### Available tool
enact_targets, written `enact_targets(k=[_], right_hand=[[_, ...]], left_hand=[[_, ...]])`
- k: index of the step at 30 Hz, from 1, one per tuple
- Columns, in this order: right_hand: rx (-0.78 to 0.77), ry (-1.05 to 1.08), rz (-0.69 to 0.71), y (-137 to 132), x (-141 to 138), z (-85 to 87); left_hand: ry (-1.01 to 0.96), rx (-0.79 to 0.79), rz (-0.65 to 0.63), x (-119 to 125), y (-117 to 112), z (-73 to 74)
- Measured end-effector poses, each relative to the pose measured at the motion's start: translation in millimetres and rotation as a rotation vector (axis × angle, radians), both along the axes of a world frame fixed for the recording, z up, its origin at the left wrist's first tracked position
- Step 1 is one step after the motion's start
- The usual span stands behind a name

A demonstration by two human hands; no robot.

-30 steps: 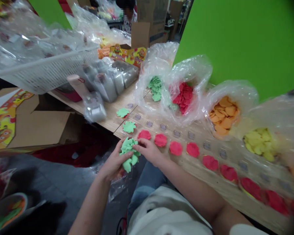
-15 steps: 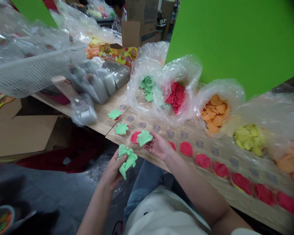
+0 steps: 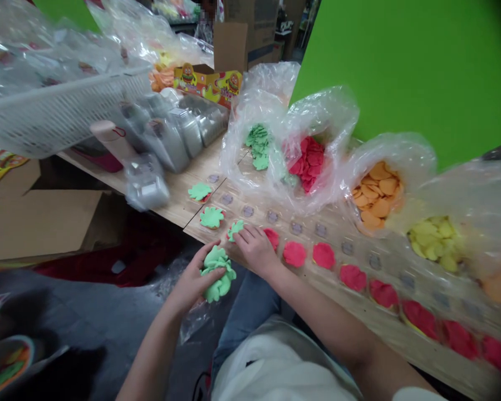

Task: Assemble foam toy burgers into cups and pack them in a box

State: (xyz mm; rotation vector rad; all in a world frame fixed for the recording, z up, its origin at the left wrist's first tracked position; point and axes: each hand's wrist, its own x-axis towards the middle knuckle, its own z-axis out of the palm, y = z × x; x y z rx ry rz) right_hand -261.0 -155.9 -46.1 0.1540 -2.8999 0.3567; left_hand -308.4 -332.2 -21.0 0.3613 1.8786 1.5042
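My left hand (image 3: 198,278) is closed round a bunch of green lettuce-shaped pieces (image 3: 218,275), thumb on top, just off the table's front edge. At the table, my right hand (image 3: 256,246) has its fingers over a single green lettuce-shaped piece (image 3: 235,229), which lies on a red piece in the front row; its thumb is hidden. To the left, two stacks bear a green piece on top, one at the table edge (image 3: 211,216) and one behind it (image 3: 199,191). Rightward, several stacks end in a red round piece (image 3: 294,254).
Clear plastic trays with small grey marks (image 3: 296,227) line the wooden table. Plastic bags behind hold green (image 3: 259,146), red (image 3: 309,164), orange (image 3: 376,195) and yellow pieces (image 3: 436,239). At left are a white basket (image 3: 67,117), clear packs (image 3: 167,145), a pinkish bottle (image 3: 112,139) and an open carton (image 3: 45,223).
My right hand has moved slightly left and down, laying its green piece over the red one. My left hand still holds its bunch, now turned a little. The view has shifted slightly.
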Motion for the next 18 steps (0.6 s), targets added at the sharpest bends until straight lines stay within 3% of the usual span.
enact_targets(k=[2, 5, 7, 13, 18], right_hand=[[-0.056, 0.019, 0.0, 3.5, 10.9, 3.5], [-0.155, 0.052, -0.169, 13.7, 21.7, 11.2], [-0.139, 0.043, -0.263, 19.5, 22.5, 13.1], [0.066, -0.041, -0.21, 20.7, 10.1, 3.2], [0.088, -0.007, -0.149, 11.6, 19.4, 3.2]], left_hand=[[0.182, -0.088, -0.156, -6.7, 1.4, 4.4], [0.375, -0.263, -0.365, -17.8, 6.6, 6.1], [0.479, -0.373, -0.452, -24.2, 11.5, 3.4], [0.58, -0.531, -0.572, -30.8, 17.8, -1.7], [0.56, -0.494, -0.502, -32.6, 13.9, 2.0]])
